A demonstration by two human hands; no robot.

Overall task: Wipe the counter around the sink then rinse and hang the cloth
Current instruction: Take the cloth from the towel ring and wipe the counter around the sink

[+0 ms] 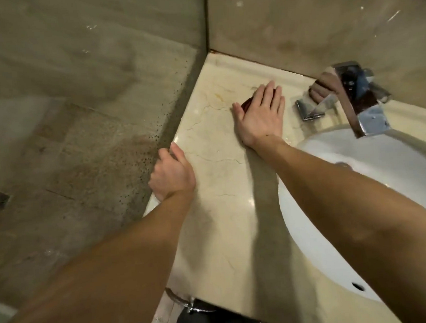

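**Head view: cloth flat under my right grip**

My right hand [261, 113] lies spread and straight-fingered, pressing the dark red cloth [248, 103] onto the table [224, 235] beside the faucet [352, 98], behind the sink [297, 206]. The cloth shows past my thumb, toward the wall corner. My left hand [171, 175] curls over the table's left edge, well apart.

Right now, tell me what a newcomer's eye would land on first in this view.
The right hand lies flat on a dark red cloth at the back of the cream marble counter, just left of the chrome faucet. The left hand grips the counter's left edge, and the white sink fills the right side.
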